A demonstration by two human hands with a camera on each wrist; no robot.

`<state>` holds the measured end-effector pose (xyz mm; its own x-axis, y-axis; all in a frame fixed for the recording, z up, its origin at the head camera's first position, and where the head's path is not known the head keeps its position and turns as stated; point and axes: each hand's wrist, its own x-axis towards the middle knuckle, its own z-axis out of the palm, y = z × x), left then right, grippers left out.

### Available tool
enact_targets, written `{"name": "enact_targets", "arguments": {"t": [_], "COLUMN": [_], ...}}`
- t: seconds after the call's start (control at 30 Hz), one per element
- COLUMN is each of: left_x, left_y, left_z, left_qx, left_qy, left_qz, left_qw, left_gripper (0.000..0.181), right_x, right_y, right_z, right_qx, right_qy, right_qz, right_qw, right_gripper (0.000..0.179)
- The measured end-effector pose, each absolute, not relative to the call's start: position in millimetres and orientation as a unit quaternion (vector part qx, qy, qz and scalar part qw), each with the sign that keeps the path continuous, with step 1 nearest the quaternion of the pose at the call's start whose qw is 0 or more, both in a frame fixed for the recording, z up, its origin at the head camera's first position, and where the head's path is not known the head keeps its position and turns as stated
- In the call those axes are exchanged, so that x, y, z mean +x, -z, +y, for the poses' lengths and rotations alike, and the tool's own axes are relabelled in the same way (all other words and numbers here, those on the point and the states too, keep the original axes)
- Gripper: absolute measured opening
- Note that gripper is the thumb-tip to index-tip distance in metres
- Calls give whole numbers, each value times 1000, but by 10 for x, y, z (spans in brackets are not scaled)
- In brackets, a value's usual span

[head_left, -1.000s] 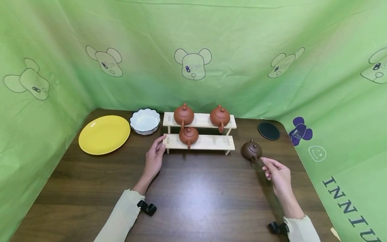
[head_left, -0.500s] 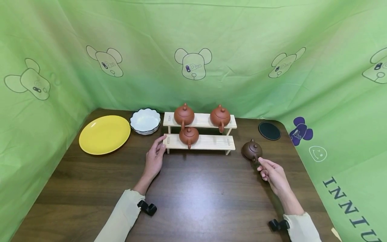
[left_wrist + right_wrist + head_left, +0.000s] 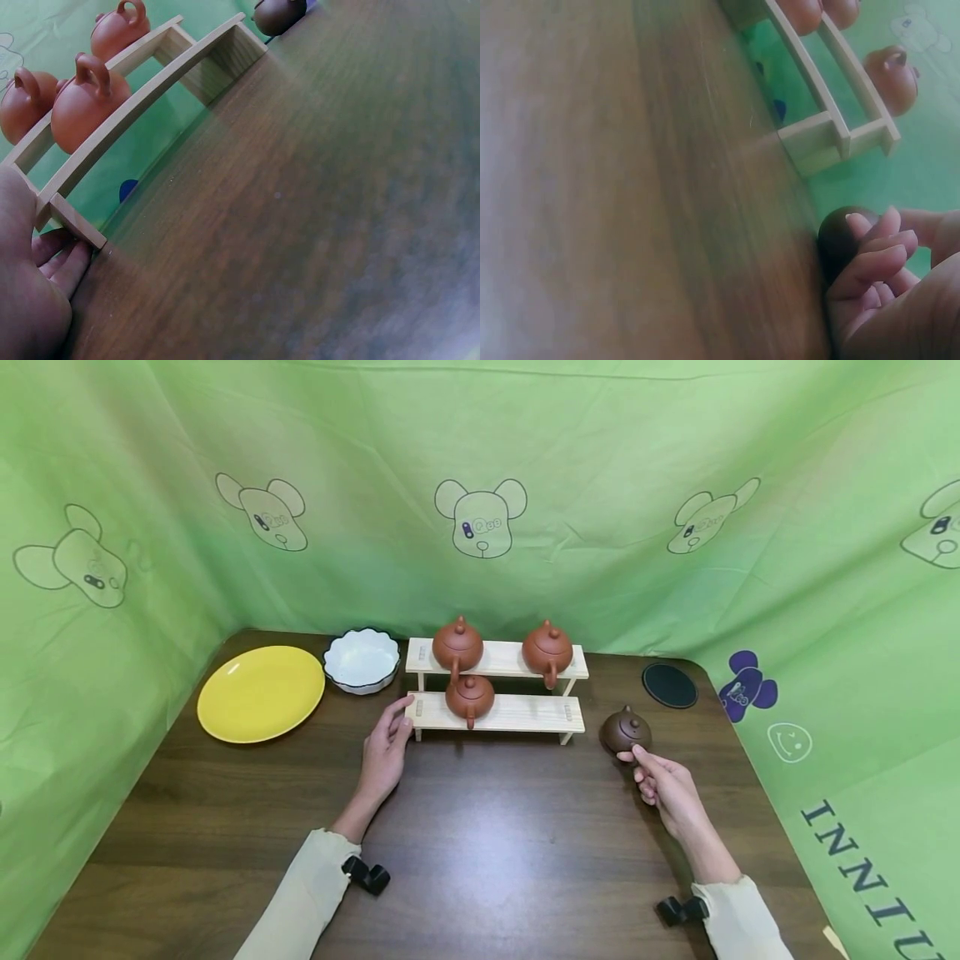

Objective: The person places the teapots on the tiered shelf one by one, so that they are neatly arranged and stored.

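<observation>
A small dark brown teapot (image 3: pixel 624 729) sits on the table to the right of a two-tier wooden display rack (image 3: pixel 525 713). My right hand (image 3: pixel 671 789) pinches that teapot's near side at the handle with thumb and forefinger; the handle itself is mostly hidden by the fingers. At the rack's left end, my left hand (image 3: pixel 384 758) holds the edge of the lower tier, with some fingers behind its end leg (image 3: pixel 77 220). One reddish-brown teapot (image 3: pixel 469 695) stands on the lower tier. On the upper tier are two more, a left teapot (image 3: pixel 457 646) and a right teapot (image 3: pixel 547 649).
A yellow oval plate (image 3: pixel 261 695) and a white scalloped bowl (image 3: pixel 362 660) stand at the back left of the wooden table (image 3: pixel 480 860). A round black coaster (image 3: pixel 670 685) lies at the back right. Green printed cloth (image 3: pixel 480 585) hangs behind and along both sides.
My right hand has moved left onto the dark teapot and its thumb and forefinger have closed at the handle. The teapot appears to stay in place. My left hand stays on the rack.
</observation>
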<state>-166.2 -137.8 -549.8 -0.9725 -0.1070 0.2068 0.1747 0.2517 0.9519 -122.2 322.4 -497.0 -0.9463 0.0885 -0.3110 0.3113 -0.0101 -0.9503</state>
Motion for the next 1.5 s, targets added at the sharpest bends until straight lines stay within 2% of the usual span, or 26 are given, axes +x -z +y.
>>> {"name": "enact_targets", "arguments": {"t": [0.13,0.37,0.73,1.07,1.3,1.5], "left_x": [-1684,-1747,-1616,-1671,-1771,-1802], "left_y": [5552,5688,5402,5525,5725,5785], "left_z": [-1399,-1445,-1352,-1389,-1454,-1476], "left_qx": [-34,-23,-28,-35,-26,-27], "left_qy": [617,623,624,620,627,629], "left_qz": [-777,-775,-774,-775,-772,-771], "left_qw": [120,99,109,119,96,98], "left_gripper": [41,41,41,41,40,39], "right_x": [-1221,-1211,-1133,-1014,-942,-910], "right_y": [4996,5017,4945,4779,4686,4629], "right_z": [3221,3216,3193,3082,2974,2850], "right_qx": [137,121,117,98,85,60], "right_qy": [713,738,764,774,777,773], "right_qz": [683,660,631,624,623,631], "right_qw": [78,69,63,44,36,34], "right_gripper": [39,42,42,42,41,39]}}
